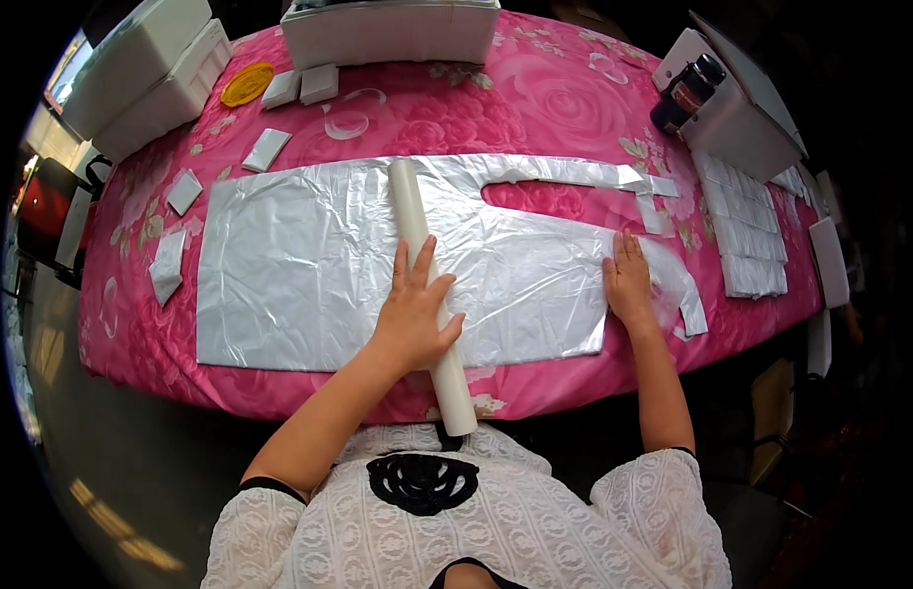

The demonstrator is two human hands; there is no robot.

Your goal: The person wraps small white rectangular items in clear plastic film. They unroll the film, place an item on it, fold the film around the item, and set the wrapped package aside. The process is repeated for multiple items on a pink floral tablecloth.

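Observation:
A thin translucent white plastic apron (280, 265) lies spread over the table, its narrow straps and neck opening toward the right. Across its middle rests a long white tube (407, 201), slanting from the far edge of the sheet to past the table's front edge. My left hand (412, 314) presses on the tube from above with fingers spread, not wrapped round it. Flat on the apron's right part, near the straps, lies my right hand (628, 280), fingers outstretched and holding nothing.
A pink flowered cloth (564, 93) covers the table. Folded white plastic packets (267, 150) lie at the left, and more are lined up (741, 226) at the right. White foam boxes (393, 34), a yellow disc (247, 84) and a dark bottle (687, 95) stand around the far side.

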